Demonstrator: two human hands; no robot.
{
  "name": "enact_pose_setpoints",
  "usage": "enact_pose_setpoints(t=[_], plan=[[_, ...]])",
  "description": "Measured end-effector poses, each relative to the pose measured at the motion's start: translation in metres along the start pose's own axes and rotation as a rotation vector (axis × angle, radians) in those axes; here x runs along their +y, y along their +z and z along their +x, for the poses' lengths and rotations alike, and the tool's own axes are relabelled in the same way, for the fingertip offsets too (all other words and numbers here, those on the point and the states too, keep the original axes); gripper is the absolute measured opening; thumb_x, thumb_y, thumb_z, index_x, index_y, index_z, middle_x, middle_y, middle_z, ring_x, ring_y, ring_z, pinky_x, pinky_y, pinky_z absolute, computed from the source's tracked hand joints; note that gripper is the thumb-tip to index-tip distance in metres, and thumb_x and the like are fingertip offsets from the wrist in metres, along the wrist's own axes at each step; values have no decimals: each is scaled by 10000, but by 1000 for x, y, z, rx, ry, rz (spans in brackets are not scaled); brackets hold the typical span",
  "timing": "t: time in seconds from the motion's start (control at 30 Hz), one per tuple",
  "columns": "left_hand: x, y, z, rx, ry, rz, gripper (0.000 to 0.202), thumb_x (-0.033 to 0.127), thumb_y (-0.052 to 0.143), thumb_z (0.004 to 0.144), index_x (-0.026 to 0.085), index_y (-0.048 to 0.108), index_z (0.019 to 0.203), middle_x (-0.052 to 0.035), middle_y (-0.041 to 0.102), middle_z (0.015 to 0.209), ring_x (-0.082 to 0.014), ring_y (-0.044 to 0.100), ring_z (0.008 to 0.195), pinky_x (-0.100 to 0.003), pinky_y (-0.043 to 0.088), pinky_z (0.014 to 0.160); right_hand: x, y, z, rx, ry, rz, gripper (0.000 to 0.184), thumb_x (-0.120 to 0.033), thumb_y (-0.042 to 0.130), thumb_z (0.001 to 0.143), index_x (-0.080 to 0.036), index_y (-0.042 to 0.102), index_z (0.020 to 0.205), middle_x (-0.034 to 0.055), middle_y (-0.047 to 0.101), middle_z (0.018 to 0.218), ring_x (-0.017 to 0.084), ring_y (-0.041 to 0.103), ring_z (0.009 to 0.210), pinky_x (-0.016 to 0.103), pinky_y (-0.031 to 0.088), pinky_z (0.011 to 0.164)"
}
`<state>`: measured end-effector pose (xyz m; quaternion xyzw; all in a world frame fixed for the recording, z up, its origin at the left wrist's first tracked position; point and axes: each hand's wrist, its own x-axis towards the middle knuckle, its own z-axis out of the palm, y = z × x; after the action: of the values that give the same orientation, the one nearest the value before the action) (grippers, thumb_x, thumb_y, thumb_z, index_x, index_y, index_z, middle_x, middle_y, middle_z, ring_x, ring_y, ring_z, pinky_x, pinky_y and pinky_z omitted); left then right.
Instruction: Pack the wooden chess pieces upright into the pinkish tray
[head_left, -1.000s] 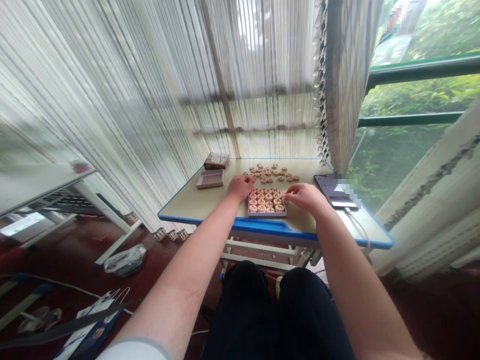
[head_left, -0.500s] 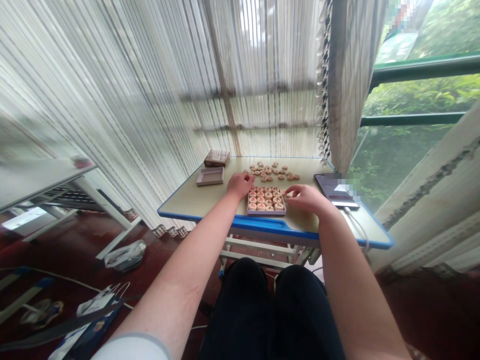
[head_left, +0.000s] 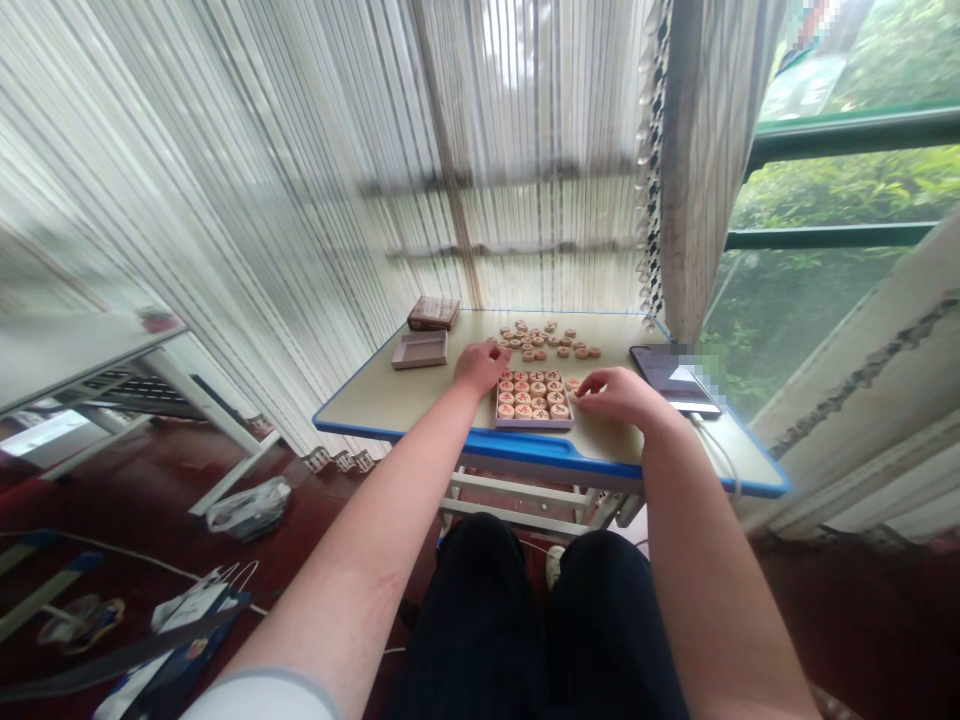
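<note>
Near the front edge of the desk (head_left: 375, 400) sits a shallow box (head_left: 535, 424) filled with rows of round pieces (head_left: 538, 402), marked faces up. The right hand (head_left: 616, 393), beside its right wall, has fingers bent at a loose disc (head_left: 573, 385); the left hand (head_left: 480, 367) curls at the far left corner. At this scale, whether either grips anything cannot be told. Beyond: a phone (head_left: 661, 374) right, a tray (head_left: 420, 351) left, scattered discs (head_left: 538, 340), a brown box (head_left: 434, 312).

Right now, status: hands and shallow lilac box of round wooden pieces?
Left hand at far-left corner of lilac box; right hand at its right side; grips unclear. Box holds pieces in rows. Loose wooden pieces beyond; black phone right.
</note>
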<state>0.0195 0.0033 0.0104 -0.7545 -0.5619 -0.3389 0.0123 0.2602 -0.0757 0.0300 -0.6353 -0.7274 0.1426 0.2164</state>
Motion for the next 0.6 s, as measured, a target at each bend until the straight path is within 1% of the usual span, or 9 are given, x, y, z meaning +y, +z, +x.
enact_pose_setpoints(t=[0.03, 0.13, 0.2, 0.33, 0.4, 0.43, 0.5, 0.57, 0.6], plan=[[0, 0, 0, 1, -1, 0, 406, 493, 400, 845, 184, 644, 746, -62, 663, 785, -184, 569, 818, -295, 416, 739, 0, 0, 0, 1, 4, -1, 207, -339, 616, 623, -215, 706, 763, 19, 654, 759, 149, 561, 628, 239, 382, 524], [0, 0, 0, -5, -19, 4, 401, 489, 405, 845, 183, 647, 750, -65, 662, 782, -184, 570, 819, -294, 416, 738, 1, 1, 1, 10, -10, 3, 289, -340, 627, 617, -226, 704, 872, 17, 658, 792, 145, 560, 625, 239, 385, 527], [0, 0, 1, -10, -25, 3, 396, 483, 408, 845, 184, 652, 755, -66, 662, 788, -185, 571, 831, -293, 417, 745, 2, 2, 1, 1, -26, 5, 306, -327, 621, 626, -241, 704, 907, 11, 662, 805, 139, 557, 621, 238, 389, 537], [0, 1, 1, 3, -8, -4, 385, 477, 418, 842, 187, 656, 754, -63, 664, 795, -190, 570, 845, -298, 419, 762, 5, 3, 3, -15, -22, 10, 245, -319, 618, 631, -232, 712, 839, 13, 660, 787, 138, 554, 620, 238, 385, 539], [0, 1, 1, 6, -4, -5, 384, 474, 419, 842, 186, 654, 746, -64, 662, 789, -192, 570, 840, -300, 419, 761, 5, 2, 3, 20, -7, 11, 240, -344, 618, 635, -210, 705, 813, 25, 650, 770, 142, 549, 621, 244, 382, 541], [-1, 1, 1, 6, -4, -6, 384, 473, 418, 842, 186, 652, 741, -65, 661, 786, -192, 569, 837, -301, 420, 758, 3, 1, 3, 57, -11, 16, 244, -364, 614, 643, -198, 698, 802, 30, 643, 765, 145, 547, 628, 248, 384, 551], [-1, 1, 1, 4, -6, -7, 383, 472, 418, 842, 184, 646, 733, -66, 659, 780, -193, 568, 834, -301, 419, 750, -4, 1, 1, 154, -76, 46, 265, -399, 600, 667, -184, 677, 800, 36, 625, 776, 153, 541, 663, 257, 396, 591], [-1, 2, 2, 3, -6, -11, 382, 472, 420, 841, 182, 641, 729, -66, 656, 773, -193, 567, 828, -302, 418, 744, -16, 3, -1, 230, -216, 89, 264, -405, 594, 688, -183, 653, 818, 38, 604, 814, 164, 537, 732, 267, 408, 653], [-2, 2, 2, 4, -5, -15, 381, 472, 421, 840, 182, 639, 726, -67, 655, 770, -194, 568, 825, -303, 417, 743, -22, 5, -1, 244, -290, 102, 250, -396, 598, 693, -185, 645, 820, 40, 592, 830, 172, 532, 771, 275, 411, 686]])
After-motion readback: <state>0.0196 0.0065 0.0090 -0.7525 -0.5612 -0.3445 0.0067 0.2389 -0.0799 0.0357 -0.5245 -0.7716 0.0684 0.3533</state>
